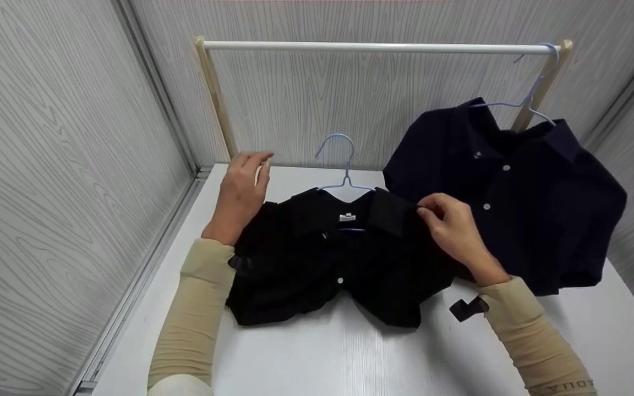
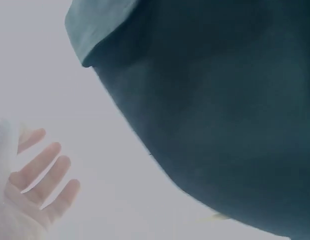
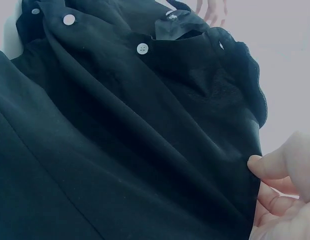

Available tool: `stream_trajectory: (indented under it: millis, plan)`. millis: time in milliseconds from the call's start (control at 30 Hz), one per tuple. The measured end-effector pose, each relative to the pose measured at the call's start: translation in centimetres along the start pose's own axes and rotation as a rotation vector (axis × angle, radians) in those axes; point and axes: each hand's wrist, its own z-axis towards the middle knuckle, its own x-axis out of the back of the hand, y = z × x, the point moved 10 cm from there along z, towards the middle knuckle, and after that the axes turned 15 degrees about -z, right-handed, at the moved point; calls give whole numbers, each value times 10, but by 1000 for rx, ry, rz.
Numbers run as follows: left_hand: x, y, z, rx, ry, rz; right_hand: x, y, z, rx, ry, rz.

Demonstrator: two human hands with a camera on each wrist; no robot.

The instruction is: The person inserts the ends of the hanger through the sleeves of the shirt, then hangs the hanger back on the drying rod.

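Observation:
A black button shirt [image 1: 317, 264] lies on the table with a light blue wire hanger [image 1: 346, 179] inside its collar, the hook pointing to the back. My right hand [image 1: 452, 225] pinches the shirt's right shoulder edge between thumb and fingers; the right wrist view shows the thumb [image 3: 267, 165] on the dark cloth. Off the shirt's left shoulder, my left hand [image 1: 244, 184] is raised with extended fingers and nothing in them. In the left wrist view, the left hand's fingers [image 2: 50, 175] are spread apart from the cloth.
A wooden-legged rack with a white rail [image 1: 377, 48] stands at the back. From its right end hangs a navy shirt [image 1: 515, 203] on another blue hanger [image 1: 531, 99], close beside the black shirt. Grey wood-grain panels [image 1: 75, 137] enclose the white table [image 1: 339, 357].

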Motion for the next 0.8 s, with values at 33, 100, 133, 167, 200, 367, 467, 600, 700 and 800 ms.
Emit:
stream_trajectory:
  millis: [33,100,133,167,200,367,467,600,700,800]
  plan:
    - [3,4,7,-12,4,13,1,0,1,1,1,-2]
    - [9,12,22,-38,12,33,3,-1,3,2,0,-5]
    - [11,16,29,-52,15,50,4,-2,3,2,-1,-6]
    - [13,20,36,-65,17,68,5,-2,4,4,1,-7]
    - [15,24,42,-80,19,84,6,-3,5,6,3,-6]
    - [23,34,74,-101,23,192,9,-5,9,19,21,-2]
    - [28,37,92,-87,19,268,9,-7,11,23,26,3]
    - [28,42,109,-65,-3,348,9,-6,12,21,21,-1]
    - [25,46,119,-51,-36,404,12,-6,13,17,27,-11]
    - [20,50,129,-37,-76,462,17,-5,14,11,46,-15]
